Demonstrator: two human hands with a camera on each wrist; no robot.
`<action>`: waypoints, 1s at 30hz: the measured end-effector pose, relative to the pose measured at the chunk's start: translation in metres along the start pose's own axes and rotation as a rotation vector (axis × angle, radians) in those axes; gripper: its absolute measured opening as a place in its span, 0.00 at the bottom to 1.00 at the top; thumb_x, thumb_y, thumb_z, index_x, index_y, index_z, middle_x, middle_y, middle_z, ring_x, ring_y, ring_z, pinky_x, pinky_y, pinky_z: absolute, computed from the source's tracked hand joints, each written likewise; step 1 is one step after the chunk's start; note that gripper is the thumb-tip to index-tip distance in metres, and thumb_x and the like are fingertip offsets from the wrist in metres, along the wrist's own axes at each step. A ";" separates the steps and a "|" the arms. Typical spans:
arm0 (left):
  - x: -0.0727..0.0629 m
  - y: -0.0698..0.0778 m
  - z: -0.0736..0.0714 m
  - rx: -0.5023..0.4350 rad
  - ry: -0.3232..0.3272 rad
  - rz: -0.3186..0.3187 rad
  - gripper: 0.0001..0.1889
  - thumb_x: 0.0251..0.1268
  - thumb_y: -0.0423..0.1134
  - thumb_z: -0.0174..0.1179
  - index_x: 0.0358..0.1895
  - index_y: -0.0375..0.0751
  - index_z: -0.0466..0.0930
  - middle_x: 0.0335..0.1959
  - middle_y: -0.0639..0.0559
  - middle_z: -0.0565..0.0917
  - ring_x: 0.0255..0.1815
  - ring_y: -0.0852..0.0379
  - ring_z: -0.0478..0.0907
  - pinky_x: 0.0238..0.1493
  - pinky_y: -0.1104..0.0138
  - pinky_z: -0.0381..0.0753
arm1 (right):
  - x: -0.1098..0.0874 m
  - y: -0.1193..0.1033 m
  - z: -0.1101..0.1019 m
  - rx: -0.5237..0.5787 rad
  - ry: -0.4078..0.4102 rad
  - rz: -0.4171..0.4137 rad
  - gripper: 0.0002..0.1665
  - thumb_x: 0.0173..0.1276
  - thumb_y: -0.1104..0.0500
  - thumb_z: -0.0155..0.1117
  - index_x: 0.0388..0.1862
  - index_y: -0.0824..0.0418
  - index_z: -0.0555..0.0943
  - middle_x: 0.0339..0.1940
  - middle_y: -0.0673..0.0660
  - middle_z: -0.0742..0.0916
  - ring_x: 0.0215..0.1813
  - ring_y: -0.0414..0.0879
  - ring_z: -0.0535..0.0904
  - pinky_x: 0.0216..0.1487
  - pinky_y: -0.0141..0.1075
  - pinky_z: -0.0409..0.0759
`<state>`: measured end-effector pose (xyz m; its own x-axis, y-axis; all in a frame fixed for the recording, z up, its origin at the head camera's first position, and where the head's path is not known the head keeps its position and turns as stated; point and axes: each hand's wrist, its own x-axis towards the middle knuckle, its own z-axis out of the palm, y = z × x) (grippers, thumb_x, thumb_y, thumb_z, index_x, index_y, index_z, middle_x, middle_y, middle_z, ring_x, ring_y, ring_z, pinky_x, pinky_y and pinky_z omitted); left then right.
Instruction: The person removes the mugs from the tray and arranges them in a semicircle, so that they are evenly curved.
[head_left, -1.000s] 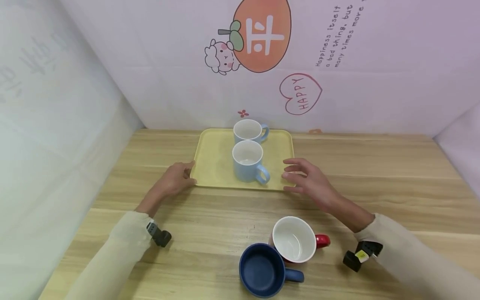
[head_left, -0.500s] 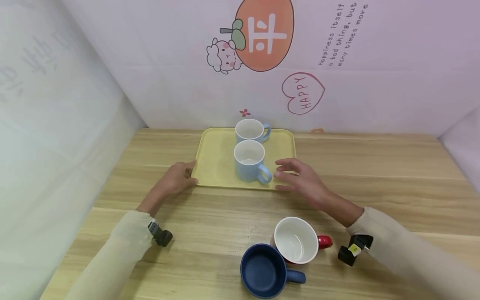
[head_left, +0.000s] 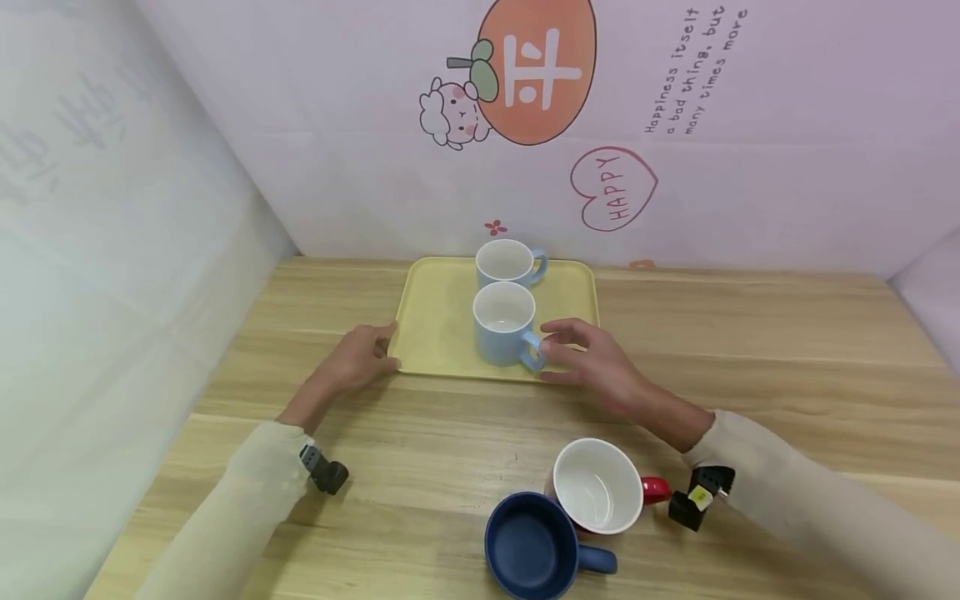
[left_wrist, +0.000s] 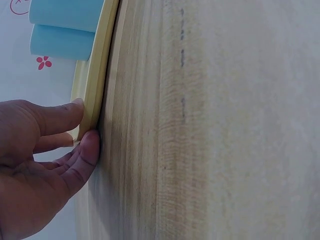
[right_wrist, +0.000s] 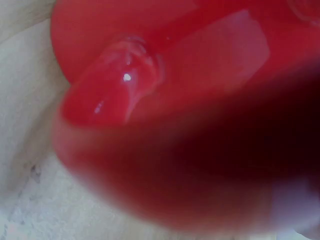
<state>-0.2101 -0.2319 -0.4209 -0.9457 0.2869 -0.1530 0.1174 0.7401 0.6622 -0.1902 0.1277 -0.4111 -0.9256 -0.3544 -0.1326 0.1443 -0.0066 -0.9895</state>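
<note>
Evidently, the left hand (head_left: 360, 358) pinches the yellow rectangular plastic-looking tray (head_left: 435, 321) at nine o'clock; whether the right hand (head_left: 600, 367) at four grips the nearer cylindrical light-blue ceramic-looking mug (head_left: 501, 337) on it, I cannot tell. A push toward twelve could knock the matching light-blue mug (head_left: 505, 262).
</note>
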 end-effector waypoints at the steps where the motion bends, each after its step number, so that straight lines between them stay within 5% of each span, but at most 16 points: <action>1: 0.000 0.000 0.000 -0.001 -0.001 -0.001 0.36 0.63 0.27 0.65 0.72 0.22 0.59 0.47 0.32 0.84 0.46 0.44 0.82 0.48 0.53 0.80 | 0.000 0.000 0.000 0.000 0.000 0.001 0.28 0.73 0.66 0.60 0.66 0.78 0.66 0.54 0.68 0.73 0.52 0.51 0.78 0.52 0.53 0.79; 16: -0.001 0.004 0.000 0.007 0.000 -0.016 0.36 0.64 0.27 0.65 0.72 0.22 0.58 0.44 0.35 0.85 0.42 0.48 0.82 0.47 0.55 0.80 | 0.004 0.010 -0.006 0.035 0.007 0.037 0.30 0.70 0.71 0.61 0.68 0.79 0.64 0.58 0.70 0.72 0.50 0.49 0.80 0.53 0.48 0.80; 23: -0.004 0.006 -0.001 -0.022 0.002 -0.008 0.36 0.63 0.26 0.64 0.71 0.20 0.58 0.40 0.37 0.85 0.37 0.50 0.81 0.42 0.58 0.80 | 0.002 0.009 -0.009 -0.155 -0.051 -0.004 0.22 0.65 0.68 0.68 0.56 0.76 0.77 0.52 0.69 0.83 0.50 0.48 0.83 0.50 0.37 0.80; 30: -0.003 0.003 0.002 -0.012 0.005 -0.018 0.36 0.63 0.27 0.65 0.71 0.21 0.58 0.43 0.36 0.84 0.38 0.50 0.81 0.42 0.58 0.80 | 0.002 0.009 -0.012 -0.148 -0.076 -0.004 0.17 0.65 0.69 0.68 0.50 0.78 0.79 0.47 0.70 0.86 0.50 0.50 0.84 0.51 0.38 0.80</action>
<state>-0.2065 -0.2291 -0.4204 -0.9490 0.2708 -0.1615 0.0967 0.7376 0.6683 -0.1947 0.1379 -0.4204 -0.8963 -0.4240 -0.1294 0.0825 0.1273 -0.9884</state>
